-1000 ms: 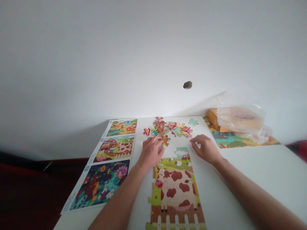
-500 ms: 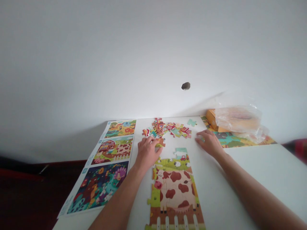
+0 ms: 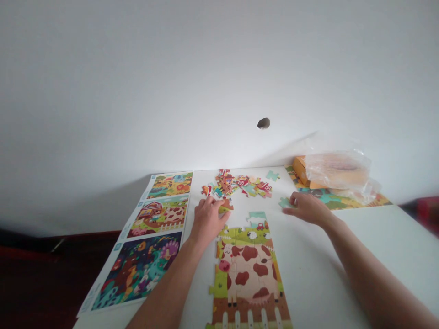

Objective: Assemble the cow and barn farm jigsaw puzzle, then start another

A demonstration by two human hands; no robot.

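A partly joined jigsaw puzzle (image 3: 252, 269) with a spotted cow and a white fence lies on the table before me. My left hand (image 3: 210, 218) is closed at the puzzle's upper left, with a brown and yellow puzzle piece (image 3: 225, 205) at its fingertips. Right of the puzzle's top edge, my right hand (image 3: 307, 208) pinches a light blue puzzle piece (image 3: 284, 202) between thumb and fingers. Beyond both hands spreads a loose heap of puzzle pieces (image 3: 224, 185), partly overlapping. Another light blue piece (image 3: 273, 175) lies apart at the back.
On the left, a printed sheet (image 3: 156, 217) carries three pictures, the middle one with the cow and barn. At the back right, a clear plastic bag (image 3: 338, 169) rests by an orange box (image 3: 300, 170) on a colourful picture sheet (image 3: 343, 201). A wall stands behind.
My right hand has shifted slightly to the right and turned, so more of the light blue piece shows at its fingertips. The left hand keeps its piece in nearly the same place.
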